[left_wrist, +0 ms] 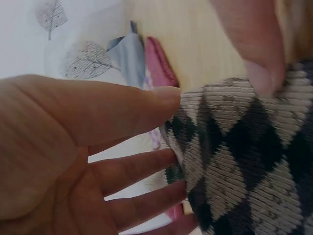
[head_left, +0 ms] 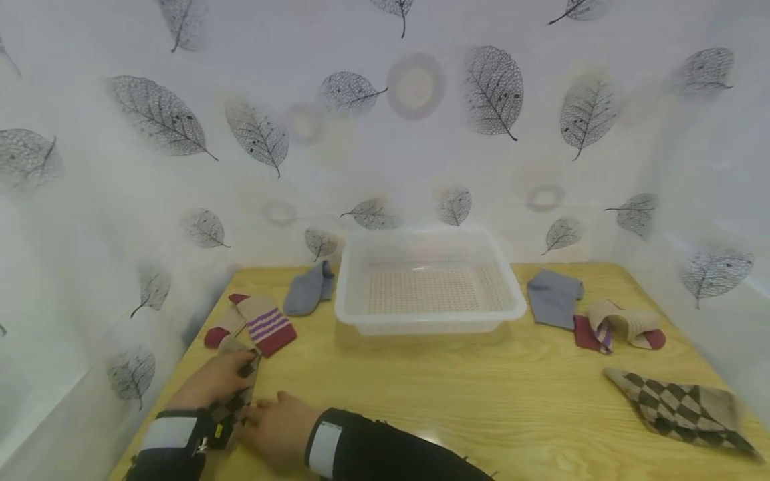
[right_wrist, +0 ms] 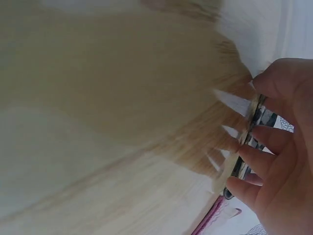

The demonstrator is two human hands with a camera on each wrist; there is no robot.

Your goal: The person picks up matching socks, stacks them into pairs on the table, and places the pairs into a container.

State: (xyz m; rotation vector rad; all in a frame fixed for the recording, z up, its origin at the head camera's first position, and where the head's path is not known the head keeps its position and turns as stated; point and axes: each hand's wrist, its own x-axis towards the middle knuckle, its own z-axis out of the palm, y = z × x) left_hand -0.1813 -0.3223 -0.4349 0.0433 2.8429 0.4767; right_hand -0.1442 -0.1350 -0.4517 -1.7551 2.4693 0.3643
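A checkered sock (head_left: pixel 231 403) in beige and dark tones lies at the table's left front, partly hidden by both hands. My left hand (head_left: pixel 210 384) pinches its far part; in the left wrist view the thumb and fingers of the left hand (left_wrist: pixel 98 142) are on the edge of the knit (left_wrist: pixel 230 161). At the sock's near end, my right hand (head_left: pixel 283 427) grips the side of the fabric. Seen from the right wrist, the right hand (right_wrist: pixel 288 142) has its thumb and fingertips along the thin edge of the sock (right_wrist: pixel 257 117).
A white plastic basket (head_left: pixel 430 321) stands at the back middle. Beige-and-red striped socks lie at left (head_left: pixel 267 324) and right (head_left: pixel 625 324). Grey socks flank the basket, left (head_left: pixel 308 290) and right (head_left: pixel 553 297). Another checkered sock (head_left: pixel 686 407) lies at the right front.
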